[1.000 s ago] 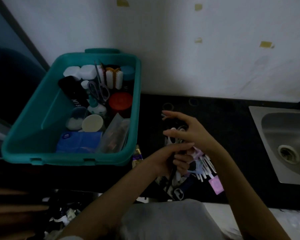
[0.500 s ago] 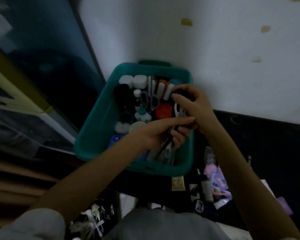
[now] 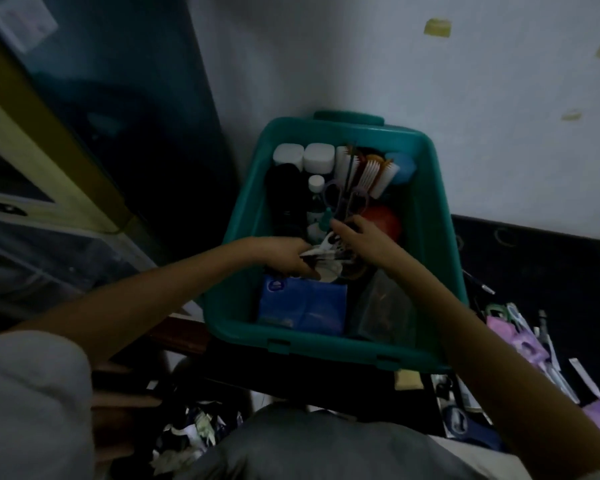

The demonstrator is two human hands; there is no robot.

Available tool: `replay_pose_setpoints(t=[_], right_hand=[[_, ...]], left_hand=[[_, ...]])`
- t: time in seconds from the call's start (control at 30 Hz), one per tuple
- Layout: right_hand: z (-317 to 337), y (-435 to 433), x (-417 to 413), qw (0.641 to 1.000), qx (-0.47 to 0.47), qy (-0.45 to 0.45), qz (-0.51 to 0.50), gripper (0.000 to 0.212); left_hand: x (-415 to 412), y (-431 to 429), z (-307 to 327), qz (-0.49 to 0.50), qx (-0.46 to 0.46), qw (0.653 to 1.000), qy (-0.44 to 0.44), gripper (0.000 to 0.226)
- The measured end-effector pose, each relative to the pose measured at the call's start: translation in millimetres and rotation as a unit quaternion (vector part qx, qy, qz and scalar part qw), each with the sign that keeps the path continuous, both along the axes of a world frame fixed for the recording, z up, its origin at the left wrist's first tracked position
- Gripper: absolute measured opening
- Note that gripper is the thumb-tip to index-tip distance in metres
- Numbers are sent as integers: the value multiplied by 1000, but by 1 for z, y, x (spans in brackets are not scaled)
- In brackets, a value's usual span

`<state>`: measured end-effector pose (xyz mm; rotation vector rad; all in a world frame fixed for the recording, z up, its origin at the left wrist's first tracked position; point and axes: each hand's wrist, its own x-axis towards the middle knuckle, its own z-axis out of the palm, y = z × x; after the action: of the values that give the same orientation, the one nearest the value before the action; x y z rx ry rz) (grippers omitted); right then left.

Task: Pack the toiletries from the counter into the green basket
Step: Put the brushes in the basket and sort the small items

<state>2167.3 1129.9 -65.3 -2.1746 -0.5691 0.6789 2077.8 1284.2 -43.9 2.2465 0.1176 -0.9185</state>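
head view, both hands over the green basket (image 3: 433,258), which stands at the left end of the dark desk (image 3: 541,261). the left hand (image 3: 286,254) and right hand (image 3: 364,239) meet above the basket's middle, with a bundle of small toiletries (image 3: 326,252) between them: slim pale and dark pieces whose kinds i cannot make out in this dim light. the left fingers (image 3: 303,266) are curled round the near end of the bundle, and the right hand pinches the far end from above. below lie a blue tissue pack (image 3: 302,306) and a clear bag (image 3: 381,306); further back are purple scissors (image 3: 347,199), a red lid (image 3: 383,220) and white jars (image 3: 303,155). i judge the bundle light, stiff and loose: smooth thin pieces that could fan out or slip apart if the hold is eased at one end only. i would keep both ends gathered, lower the bundle flat into the gap ahead of the tissue pack, and let go low. more sachets and tools (image 3: 530,344) wait on the desk to the right.
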Motion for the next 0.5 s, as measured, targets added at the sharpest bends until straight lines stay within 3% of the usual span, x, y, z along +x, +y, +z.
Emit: replay_pose_setpoints(t=[0.1,0.23,0.4,0.5], right_hand=[[-6,-7,-6,985,-89,37,143,40],[-7,-8,-15,930,-199,69,301,50],[-10,-4,-22,896,-255,75,357,47],[-9,-3,-25,887,-262,99,368,50]], left_hand=[[-5,12,-17,-83,59,994,27,26],[-2,12,-25,-195,133,971,33,29],[-5,6,-31,-246,159,956,33,31],[-9,5,-32,-290,129,946,67,51]])
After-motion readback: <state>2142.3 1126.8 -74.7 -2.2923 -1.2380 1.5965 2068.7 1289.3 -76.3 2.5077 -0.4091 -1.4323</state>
